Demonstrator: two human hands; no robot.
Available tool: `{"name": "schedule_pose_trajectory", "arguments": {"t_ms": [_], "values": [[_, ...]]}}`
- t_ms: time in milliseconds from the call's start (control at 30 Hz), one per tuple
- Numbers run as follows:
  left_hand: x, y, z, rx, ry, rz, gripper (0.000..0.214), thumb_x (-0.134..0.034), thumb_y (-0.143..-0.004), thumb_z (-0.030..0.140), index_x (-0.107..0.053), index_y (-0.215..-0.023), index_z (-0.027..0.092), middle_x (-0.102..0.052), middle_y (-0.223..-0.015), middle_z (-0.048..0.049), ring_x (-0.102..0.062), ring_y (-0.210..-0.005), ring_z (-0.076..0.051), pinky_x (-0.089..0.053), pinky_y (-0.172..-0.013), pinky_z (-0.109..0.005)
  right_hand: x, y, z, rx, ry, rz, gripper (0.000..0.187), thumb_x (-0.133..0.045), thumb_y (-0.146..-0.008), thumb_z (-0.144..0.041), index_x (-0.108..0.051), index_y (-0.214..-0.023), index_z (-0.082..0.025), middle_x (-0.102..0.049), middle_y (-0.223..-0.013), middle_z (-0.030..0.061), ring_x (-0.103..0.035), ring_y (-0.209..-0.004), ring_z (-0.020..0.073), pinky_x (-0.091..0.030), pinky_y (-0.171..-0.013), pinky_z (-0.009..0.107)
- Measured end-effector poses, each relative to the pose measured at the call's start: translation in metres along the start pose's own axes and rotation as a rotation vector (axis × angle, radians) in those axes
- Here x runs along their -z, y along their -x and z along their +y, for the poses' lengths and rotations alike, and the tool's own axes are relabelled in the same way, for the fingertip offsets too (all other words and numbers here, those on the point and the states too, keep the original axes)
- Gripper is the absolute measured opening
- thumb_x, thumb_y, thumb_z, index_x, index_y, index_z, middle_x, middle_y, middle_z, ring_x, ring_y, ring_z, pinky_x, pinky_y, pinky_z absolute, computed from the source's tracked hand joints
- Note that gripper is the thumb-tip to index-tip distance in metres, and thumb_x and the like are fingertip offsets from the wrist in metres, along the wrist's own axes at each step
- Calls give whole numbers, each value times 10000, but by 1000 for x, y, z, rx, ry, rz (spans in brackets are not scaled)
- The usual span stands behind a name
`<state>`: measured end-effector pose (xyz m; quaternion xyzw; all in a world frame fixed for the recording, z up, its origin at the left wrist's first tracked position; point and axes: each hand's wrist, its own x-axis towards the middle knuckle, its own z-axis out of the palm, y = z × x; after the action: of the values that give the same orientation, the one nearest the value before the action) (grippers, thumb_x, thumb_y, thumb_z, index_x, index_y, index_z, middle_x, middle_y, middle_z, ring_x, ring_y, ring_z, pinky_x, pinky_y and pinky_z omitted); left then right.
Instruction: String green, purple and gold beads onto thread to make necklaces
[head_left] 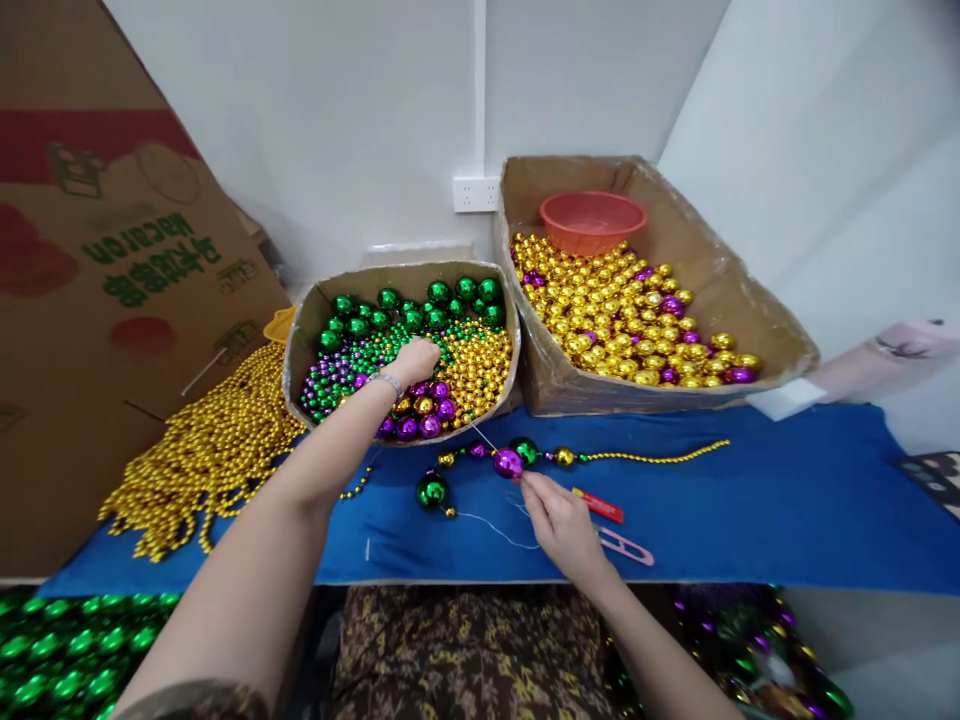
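Observation:
My left hand (416,362) reaches into a cardboard box (289,375) of loose shiny beads, its fingers curled down among the small green beads (375,345); whatever is at the fingertips is hidden. Over the blue cloth, my right hand (559,525) pinches a large purple bead (508,462) from below. A thin needle or wire sticks out of that bead up and left, toward the box rim. Behind it lies a partly strung necklace with a large green bead (431,491), smaller beads and a gold bead chain (660,457). A loose white thread (495,530) curves toward my right hand.
A larger box (555,390) of gold and purple beads holds a red basin (592,222). Gold bead strands (202,450) heap at the left beside a tall carton (97,300). A red-yellow strip (600,505) and pink thread snips (626,546) lie near my right hand.

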<state>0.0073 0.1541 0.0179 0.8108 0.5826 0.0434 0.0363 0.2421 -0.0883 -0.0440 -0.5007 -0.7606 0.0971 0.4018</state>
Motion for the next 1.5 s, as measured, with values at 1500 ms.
{"name": "schedule_pose_trajectory", "arguments": {"t_ms": [1500], "values": [[0, 153, 88, -42, 1424, 36, 311, -764, -733, 323, -678, -1004, 196, -688, -891, -50, -628, -808, -148, -504, -693, -244, 2, 3, -1, -51, -23, -33, 273, -378, -991, -238, -639, -1000, -162, -709, -879, 79, -676, -773, 177, -501, -681, 258]]}}
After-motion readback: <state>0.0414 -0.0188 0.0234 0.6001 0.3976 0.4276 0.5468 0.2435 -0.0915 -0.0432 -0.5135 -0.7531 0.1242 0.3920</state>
